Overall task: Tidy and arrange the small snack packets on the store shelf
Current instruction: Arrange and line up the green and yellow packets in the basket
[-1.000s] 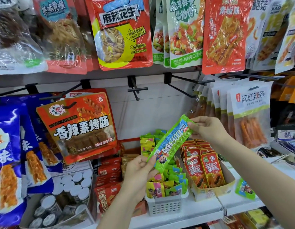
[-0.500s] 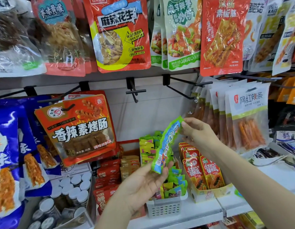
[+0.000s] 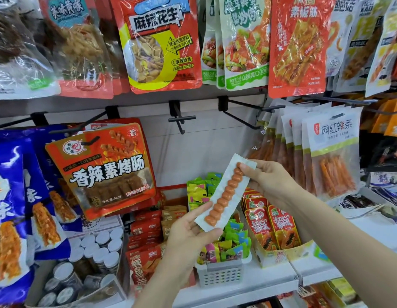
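A long narrow snack packet (image 3: 226, 192) is held slanted in front of the shelf, its clear white back toward me with an orange twisted stick showing inside. My left hand (image 3: 191, 230) pinches its lower end between thumb and fingers. My right hand (image 3: 268, 181) pinches its upper end. Directly below stands a white slotted basket (image 3: 219, 274) filled with several small green, yellow and pink snack packets (image 3: 228, 243).
A cardboard tray (image 3: 282, 254) of red packets stands right of the basket, and red boxed packets (image 3: 146, 241) stand left. Large bags hang on hooks above and at both sides. Two bare black hooks (image 3: 182, 118) jut from the back panel. Jars (image 3: 97, 247) sit lower left.
The packet has been turned over between both hands, from its green-and-blue printed front to its clear back. Both hands stay on its ends.
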Demonstrator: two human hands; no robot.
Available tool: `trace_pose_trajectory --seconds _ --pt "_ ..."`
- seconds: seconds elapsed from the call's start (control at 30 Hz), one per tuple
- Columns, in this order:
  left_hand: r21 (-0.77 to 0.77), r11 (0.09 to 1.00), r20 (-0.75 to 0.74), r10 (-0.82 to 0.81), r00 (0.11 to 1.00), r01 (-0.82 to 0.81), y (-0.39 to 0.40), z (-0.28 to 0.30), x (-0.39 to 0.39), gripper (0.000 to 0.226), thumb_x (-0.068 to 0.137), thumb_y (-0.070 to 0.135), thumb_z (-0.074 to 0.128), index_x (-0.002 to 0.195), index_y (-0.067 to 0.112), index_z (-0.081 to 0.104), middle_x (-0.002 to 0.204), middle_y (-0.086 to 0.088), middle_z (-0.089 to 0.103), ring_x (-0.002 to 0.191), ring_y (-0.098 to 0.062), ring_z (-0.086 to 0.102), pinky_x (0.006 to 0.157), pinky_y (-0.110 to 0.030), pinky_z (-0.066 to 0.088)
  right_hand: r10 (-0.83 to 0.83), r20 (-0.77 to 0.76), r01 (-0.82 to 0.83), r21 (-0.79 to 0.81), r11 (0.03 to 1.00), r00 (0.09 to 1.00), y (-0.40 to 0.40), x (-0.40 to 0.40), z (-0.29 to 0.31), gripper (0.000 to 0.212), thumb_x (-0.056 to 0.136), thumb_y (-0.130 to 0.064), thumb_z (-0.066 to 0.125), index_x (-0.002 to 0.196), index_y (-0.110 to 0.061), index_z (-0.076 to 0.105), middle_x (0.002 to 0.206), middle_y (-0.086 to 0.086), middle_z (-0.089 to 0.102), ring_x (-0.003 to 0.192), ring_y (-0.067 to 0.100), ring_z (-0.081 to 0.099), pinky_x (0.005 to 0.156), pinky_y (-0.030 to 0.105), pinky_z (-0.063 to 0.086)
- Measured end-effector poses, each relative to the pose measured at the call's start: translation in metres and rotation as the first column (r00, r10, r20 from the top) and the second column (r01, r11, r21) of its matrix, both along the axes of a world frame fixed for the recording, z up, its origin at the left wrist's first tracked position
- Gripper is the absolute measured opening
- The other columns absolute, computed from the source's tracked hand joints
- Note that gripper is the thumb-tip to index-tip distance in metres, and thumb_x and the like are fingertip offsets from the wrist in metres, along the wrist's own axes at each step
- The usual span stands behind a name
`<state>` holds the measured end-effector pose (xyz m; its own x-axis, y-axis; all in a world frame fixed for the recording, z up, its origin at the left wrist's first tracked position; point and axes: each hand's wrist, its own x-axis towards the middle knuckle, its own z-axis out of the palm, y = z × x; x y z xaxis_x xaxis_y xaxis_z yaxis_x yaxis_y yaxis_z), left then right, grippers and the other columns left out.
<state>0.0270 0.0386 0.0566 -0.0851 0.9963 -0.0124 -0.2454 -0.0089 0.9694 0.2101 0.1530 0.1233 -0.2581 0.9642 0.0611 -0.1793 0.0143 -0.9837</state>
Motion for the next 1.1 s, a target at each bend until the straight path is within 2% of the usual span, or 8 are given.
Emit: trace_pose_trajectory --seconds 0.13,0.33,0.43,0.53,0.6,0.77,0.93,1.1 --pt "0.013 1.000 -0.010 -0.005 1.000 0.005 0.000 -0.001 -0.001 0.066 0.072 -0.012 0.077 0.126 0.024 0.062 0.110 0.001 0.075 0.103 -0.015 0.071 0.077 -0.025 0.057 0.005 -0.033 -0.005 -0.014 1.000 0.999 -0.003 -0.001 0.002 0.022 0.094 -0.010 0.059 0.106 0.007 0.066 0.096 0.018 0.073 0.083 0.023 0.072 0.072 0.027 0.060" --pt "-0.197 0.939 0.577 -0.122 0.807 0.283 0.001 0.005 -0.002 0.054 0.091 0.046 0.056 0.130 0.009 0.056 0.123 -0.021 0.067 0.110 -0.035 0.067 0.077 -0.038 0.061 0.101 -0.193 -0.118 -0.080 0.990 0.976 -0.006 0.002 0.001 0.026 0.096 -0.007 0.053 0.120 0.004 0.057 0.112 0.021 0.065 0.104 0.028 0.065 0.093 0.035 0.056" --pt "-0.224 0.944 0.643 -0.045 0.764 0.243 0.005 0.005 -0.005 0.050 0.084 0.032 0.063 0.122 -0.001 0.063 0.119 -0.023 0.068 0.094 -0.030 0.072 0.068 -0.032 0.061 0.214 -0.171 -0.227 -0.061 0.972 0.962 -0.006 0.007 0.001 0.022 0.096 -0.015 0.054 0.116 -0.009 0.060 0.109 0.014 0.065 0.104 0.028 0.064 0.100 0.041 0.051" --pt "-0.136 0.982 0.547 -0.037 0.836 0.132 0.006 0.006 -0.008 0.034 0.082 0.013 0.068 0.112 -0.003 0.071 0.120 -0.018 0.069 0.095 -0.020 0.071 0.080 -0.030 0.061 0.250 0.003 -0.247 -0.137 0.959 0.968 -0.005 0.014 0.003 0.035 0.093 -0.043 0.051 0.113 -0.022 0.070 0.095 0.002 0.067 0.085 0.017 0.065 0.088 0.033 0.052" --pt "-0.067 0.997 0.366 -0.021 0.930 0.049 0.008 0.003 -0.011 0.027 0.082 0.009 0.066 0.107 0.001 0.075 0.117 -0.010 0.072 0.099 -0.014 0.070 0.084 -0.024 0.058 0.229 -0.049 -0.234 -0.211 0.949 0.972 -0.002 0.018 0.004 0.051 0.091 -0.055 0.045 0.116 -0.018 0.072 0.100 0.006 0.065 0.077 0.016 0.066 0.076 0.028 0.055" --pt "0.108 0.991 -0.179 0.096 0.979 -0.078 0.016 -0.001 -0.017 0.025 0.089 -0.003 0.065 0.108 0.012 0.074 0.120 0.004 0.070 0.116 -0.004 0.062 0.091 -0.018 0.049 0.200 0.084 -0.183 -0.173 0.968 0.976 0.001 0.022 0.014 0.047 0.084 -0.038 0.064 0.109 0.001 0.069 0.110 0.016 0.072 0.098 0.018 0.072 0.074 0.020 0.057" --pt "0.269 0.957 -0.337 0.203 0.919 -0.113 0.036 0.001 -0.023 0.028 0.085 -0.009 0.067 0.104 0.011 0.073 0.116 0.006 0.069 0.112 0.003 0.061 0.085 -0.010 0.048 0.221 0.287 -0.200 -0.101 0.975 0.932 0.000 0.030 0.020 0.047 0.085 -0.041 0.064 0.110 -0.003 0.068 0.103 0.012 0.075 0.098 0.023 0.072 0.078 0.027 0.059" --pt "0.295 0.951 -0.349 0.200 0.916 -0.095 0.049 0.000 -0.016 0.047 0.084 -0.008 0.070 0.115 0.024 0.057 0.124 0.007 0.060 0.109 0.003 0.060 0.079 -0.015 0.053 -0.060 0.403 -0.017 0.186 0.982 0.913 -0.002 0.028 0.010 0.010 0.087 -0.013 0.069 0.095 -0.019 0.071 0.084 -0.002 0.077 0.079 0.013 0.074 0.065 0.017 0.057"
